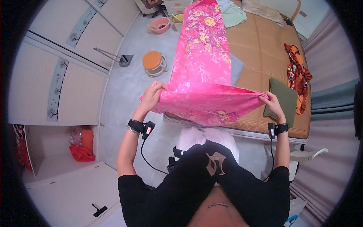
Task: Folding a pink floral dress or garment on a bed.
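Note:
A pink flowered cloth (205,66), long and folded lengthwise, runs along the bed towards its far end. Its near end is raised and stretched sideways between my two hands. At the left corner my left hand (153,95) grips the cloth's edge, above the floor beside the bed. On the right, my right hand (272,102) pinches the other corner between thumb and fingers, over the bed near a dark green cushion (283,99). The near portion droops in front of my white trousers (207,136). Under the cloth lies the bed's woven mat (249,42), partly hidden.
Patterned orange-brown fabric (297,76) lies by the bed's right edge. An orange-topped stool (153,62), a dustpan (124,60) and a pink basin (160,25) stand on the left floor. A low cabinet (54,147) gapes at lower left. Cords trail from my wrist devices.

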A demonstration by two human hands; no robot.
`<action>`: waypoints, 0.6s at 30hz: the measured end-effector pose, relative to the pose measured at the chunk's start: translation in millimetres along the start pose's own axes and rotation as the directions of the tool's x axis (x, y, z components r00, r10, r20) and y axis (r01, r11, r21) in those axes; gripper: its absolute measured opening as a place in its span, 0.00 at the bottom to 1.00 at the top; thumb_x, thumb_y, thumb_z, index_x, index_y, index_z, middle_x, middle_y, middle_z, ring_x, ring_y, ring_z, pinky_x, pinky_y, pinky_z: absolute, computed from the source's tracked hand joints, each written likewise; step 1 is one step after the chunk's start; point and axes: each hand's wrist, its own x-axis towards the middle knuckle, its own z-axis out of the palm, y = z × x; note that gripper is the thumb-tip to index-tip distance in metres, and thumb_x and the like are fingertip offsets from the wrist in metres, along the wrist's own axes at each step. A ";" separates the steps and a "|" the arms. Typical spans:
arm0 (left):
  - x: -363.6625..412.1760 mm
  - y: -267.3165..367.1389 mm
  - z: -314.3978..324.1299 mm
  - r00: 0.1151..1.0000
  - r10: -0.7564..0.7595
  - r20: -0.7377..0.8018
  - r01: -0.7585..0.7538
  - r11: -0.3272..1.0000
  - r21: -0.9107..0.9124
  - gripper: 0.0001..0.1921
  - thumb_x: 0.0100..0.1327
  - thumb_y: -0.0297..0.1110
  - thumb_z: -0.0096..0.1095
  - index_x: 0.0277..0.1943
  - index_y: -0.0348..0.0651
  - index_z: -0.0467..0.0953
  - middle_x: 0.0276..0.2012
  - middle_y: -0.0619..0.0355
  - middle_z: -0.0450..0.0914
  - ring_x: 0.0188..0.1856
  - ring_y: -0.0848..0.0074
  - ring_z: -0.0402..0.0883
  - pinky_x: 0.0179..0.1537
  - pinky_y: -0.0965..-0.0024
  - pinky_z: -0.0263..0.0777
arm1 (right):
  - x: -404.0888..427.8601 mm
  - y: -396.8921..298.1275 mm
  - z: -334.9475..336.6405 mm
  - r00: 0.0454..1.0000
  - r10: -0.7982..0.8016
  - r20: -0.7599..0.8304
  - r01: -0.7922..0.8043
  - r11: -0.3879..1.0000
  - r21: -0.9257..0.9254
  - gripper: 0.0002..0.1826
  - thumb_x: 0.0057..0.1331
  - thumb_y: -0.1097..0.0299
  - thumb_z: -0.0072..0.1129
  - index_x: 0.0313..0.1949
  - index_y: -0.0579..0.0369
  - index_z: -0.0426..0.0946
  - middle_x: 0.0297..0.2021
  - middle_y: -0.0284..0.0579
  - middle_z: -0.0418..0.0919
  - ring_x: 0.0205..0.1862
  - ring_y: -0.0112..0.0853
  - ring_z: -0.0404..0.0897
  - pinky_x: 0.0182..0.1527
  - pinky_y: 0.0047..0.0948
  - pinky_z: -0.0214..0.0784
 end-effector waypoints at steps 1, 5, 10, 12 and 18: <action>0.0 -0.9 -1.6 1.000 0.003 0.004 -0.003 1.000 0.001 0.06 0.58 0.23 0.46 0.33 0.36 0.72 0.29 0.55 0.71 0.37 0.71 0.70 0.43 0.73 0.62 | 5.4 0.0 0.6 1.000 0.000 -0.004 0.000 1.000 0.002 0.14 0.60 0.66 0.56 0.21 0.57 0.64 0.19 0.28 0.63 0.25 0.17 0.60 0.28 0.18 0.54; -8.2 3.0 -7.5 0.989 -0.087 0.119 0.065 0.982 0.176 0.08 0.55 0.33 0.57 0.32 0.36 0.72 0.29 0.54 0.70 0.34 0.69 0.69 0.37 0.72 0.64 | 14.6 8.3 5.2 0.997 0.062 0.051 -0.056 0.991 -0.121 0.14 0.60 0.65 0.56 0.21 0.57 0.64 0.20 0.27 0.63 0.25 0.17 0.61 0.28 0.18 0.54; -29.2 -8.1 -19.7 0.956 -0.124 0.266 0.083 0.984 0.158 0.15 0.55 0.39 0.61 0.25 0.34 0.71 0.19 0.51 0.65 0.22 0.70 0.65 0.25 0.68 0.60 | 8.5 -0.2 10.4 0.988 0.118 0.104 -0.100 0.982 -0.158 0.15 0.59 0.66 0.58 0.20 0.56 0.64 0.20 0.27 0.65 0.25 0.16 0.61 0.26 0.17 0.53; -43.6 -3.9 -26.1 0.925 -0.212 0.315 0.167 0.972 0.164 0.16 0.55 0.38 0.62 0.22 0.33 0.70 0.15 0.51 0.63 0.18 0.71 0.63 0.22 0.68 0.58 | 1.9 1.4 10.1 0.932 0.250 0.261 -0.237 0.968 -0.080 0.16 0.58 0.68 0.59 0.18 0.55 0.62 0.20 0.28 0.66 0.25 0.16 0.62 0.26 0.17 0.53; -68.9 -8.4 -48.2 0.876 -0.294 0.383 0.223 0.950 0.219 0.24 0.51 0.40 0.66 0.16 0.37 0.58 0.12 0.54 0.55 0.16 0.74 0.53 0.18 0.70 0.53 | -19.9 -16.3 17.6 0.845 0.366 0.391 -0.415 0.909 0.046 0.19 0.58 0.70 0.58 0.16 0.52 0.57 0.18 0.26 0.64 0.23 0.14 0.61 0.25 0.16 0.52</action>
